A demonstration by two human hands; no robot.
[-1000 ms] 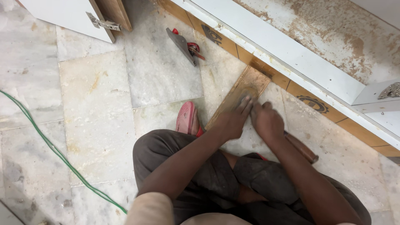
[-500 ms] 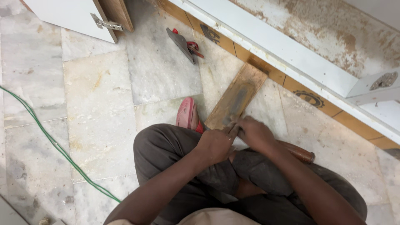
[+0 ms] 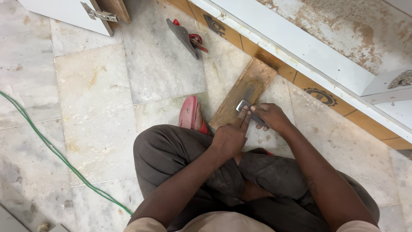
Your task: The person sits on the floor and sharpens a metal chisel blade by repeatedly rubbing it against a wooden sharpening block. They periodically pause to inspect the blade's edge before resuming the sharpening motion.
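Head view, posture: the person squats on a pale marble floor [image 3: 94,94], knees in dark trousers [image 3: 180,159] filling the lower middle of the picture.
Head view, blade: a small flat metal blade [image 3: 243,105] lies flat on the wooden board [image 3: 245,95], near the board's nearer end, just ahead of the knees.
Head view, left hand: the left hand [image 3: 229,137] is partly closed, with two fingers [image 3: 243,118] stretched forward and pressing down on the blade's top face.
Head view, right hand: the right hand [image 3: 271,117] curls around the blade's rear part from the right side, fingers bent narrow and gripping it; what it grips beneath cannot be made out.
Head view, board: long, narrow and worn, with a dark patch in its middle; it runs slantwise from the knees to the foot of a white cabinet frame [image 3: 300,47].
Head view, foot: a red sandal [image 3: 189,112] sits just left of the board's nearer end.
Head view, surroundings: a hand plane [image 3: 187,37] with red parts lies well apart, further up the floor; a green cable [image 3: 51,150] snakes across the left side; a white door panel with a metal hinge [image 3: 101,15] shows at the upper left.
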